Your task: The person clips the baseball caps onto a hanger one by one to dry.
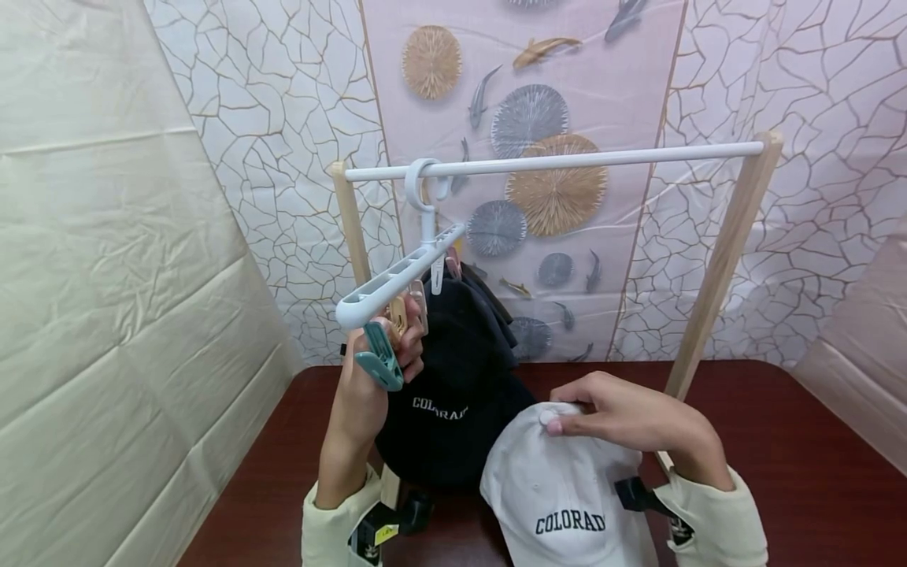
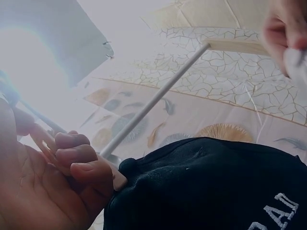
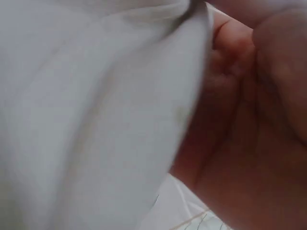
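Note:
My left hand (image 1: 410, 350) is raised under the near end of a white clip hanger (image 1: 397, 276), its fingers curled round a beige clip (image 1: 398, 316). In the left wrist view the tip of the clip meets the top of a black cap (image 2: 201, 177), which hangs below with white lettering on its front. A teal clip (image 1: 381, 358) dangles beside the left hand at the hanger's end. Lower right, my right hand (image 1: 623, 405) pinches a white cap (image 1: 560, 480) near its top button. Dark "COLORADO"-style letters face me; the cap covers most of the right wrist view.
A white rod (image 1: 567, 162) on wooden posts (image 1: 723, 268) carries the hanger by its hook. More dark caps (image 1: 499, 307) hang behind the black one, near white and pink clips (image 1: 453, 263). Below is a dark red table (image 1: 779, 441); patterned cloth (image 1: 283, 142) covers the back.

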Demonstrator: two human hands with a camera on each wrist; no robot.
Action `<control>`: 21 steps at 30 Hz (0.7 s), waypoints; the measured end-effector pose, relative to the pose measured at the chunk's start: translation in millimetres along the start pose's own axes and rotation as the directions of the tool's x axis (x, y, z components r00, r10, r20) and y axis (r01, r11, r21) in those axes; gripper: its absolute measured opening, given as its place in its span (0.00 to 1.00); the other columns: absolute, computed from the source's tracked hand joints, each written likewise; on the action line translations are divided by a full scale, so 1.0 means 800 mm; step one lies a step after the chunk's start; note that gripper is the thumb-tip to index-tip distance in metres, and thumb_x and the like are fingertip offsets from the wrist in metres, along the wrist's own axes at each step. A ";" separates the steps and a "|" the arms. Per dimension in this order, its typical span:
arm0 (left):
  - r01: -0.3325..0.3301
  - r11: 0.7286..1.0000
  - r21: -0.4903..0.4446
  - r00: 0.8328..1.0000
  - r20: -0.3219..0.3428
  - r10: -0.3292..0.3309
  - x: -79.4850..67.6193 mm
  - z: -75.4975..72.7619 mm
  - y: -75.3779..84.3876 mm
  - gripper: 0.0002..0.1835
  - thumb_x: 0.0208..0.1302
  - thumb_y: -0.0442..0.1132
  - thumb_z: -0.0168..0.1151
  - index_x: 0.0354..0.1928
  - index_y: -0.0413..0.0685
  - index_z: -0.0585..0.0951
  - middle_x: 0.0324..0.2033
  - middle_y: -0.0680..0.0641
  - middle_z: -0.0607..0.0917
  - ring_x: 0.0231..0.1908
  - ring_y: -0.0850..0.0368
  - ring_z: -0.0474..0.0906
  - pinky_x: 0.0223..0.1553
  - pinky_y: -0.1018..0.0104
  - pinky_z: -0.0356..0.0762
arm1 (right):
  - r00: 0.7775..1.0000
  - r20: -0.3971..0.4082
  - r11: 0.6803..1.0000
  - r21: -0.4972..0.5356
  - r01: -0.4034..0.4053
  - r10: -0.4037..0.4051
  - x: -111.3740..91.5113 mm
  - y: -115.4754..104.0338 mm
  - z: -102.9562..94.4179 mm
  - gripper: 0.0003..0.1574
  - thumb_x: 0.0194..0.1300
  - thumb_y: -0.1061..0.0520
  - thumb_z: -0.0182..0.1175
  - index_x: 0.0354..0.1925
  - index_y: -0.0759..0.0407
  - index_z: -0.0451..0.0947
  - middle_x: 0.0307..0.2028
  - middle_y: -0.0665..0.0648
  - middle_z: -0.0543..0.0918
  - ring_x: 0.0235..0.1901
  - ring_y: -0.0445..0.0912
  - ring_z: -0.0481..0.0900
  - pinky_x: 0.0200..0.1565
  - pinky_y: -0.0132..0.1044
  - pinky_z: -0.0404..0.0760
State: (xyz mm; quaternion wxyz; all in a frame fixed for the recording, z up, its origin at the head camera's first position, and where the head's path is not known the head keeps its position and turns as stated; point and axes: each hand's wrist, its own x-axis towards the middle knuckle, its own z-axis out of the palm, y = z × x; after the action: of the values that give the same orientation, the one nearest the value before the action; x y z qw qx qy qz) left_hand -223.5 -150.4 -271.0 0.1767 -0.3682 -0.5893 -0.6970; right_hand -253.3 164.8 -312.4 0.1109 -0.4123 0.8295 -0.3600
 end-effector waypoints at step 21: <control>-0.073 0.972 0.225 0.996 0.062 0.060 0.002 -0.006 -0.001 0.33 0.86 0.56 0.42 0.59 0.26 0.73 0.47 0.33 0.80 0.49 0.53 0.84 0.41 0.62 0.87 | 0.919 -0.111 0.924 -0.116 0.365 -0.377 0.020 -0.056 0.027 0.18 0.76 0.62 0.61 0.31 0.44 0.71 0.24 0.44 0.61 0.26 0.31 0.66 0.31 0.29 0.71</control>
State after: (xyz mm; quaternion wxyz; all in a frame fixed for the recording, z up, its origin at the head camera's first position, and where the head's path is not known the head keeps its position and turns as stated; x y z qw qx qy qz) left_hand -226.9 -154.4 -270.6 0.2247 -0.3841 -0.6571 -0.6085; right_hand -226.0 123.6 -295.3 -0.0334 -0.5422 0.7575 -0.3620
